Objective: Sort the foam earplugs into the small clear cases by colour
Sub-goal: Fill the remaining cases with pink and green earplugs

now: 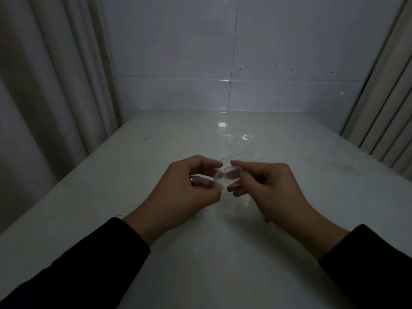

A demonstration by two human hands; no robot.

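A small clear case [227,176] is held above the middle of the white table [111,175]. My left hand [189,190] pinches its left side between thumb and fingers. My right hand [267,188] grips its right side. Through the clear plastic I see dim pinkish shapes; in the low light I cannot tell if they are earplugs or my fingertips. No loose earplugs show on the table.
A glossy white tiled wall [245,63] closes the far end of the table. Pale curtains hang at the left [44,97] and right [383,108]. A faint clear item [245,137] glints on the table beyond my hands. Both sleeves are dark.
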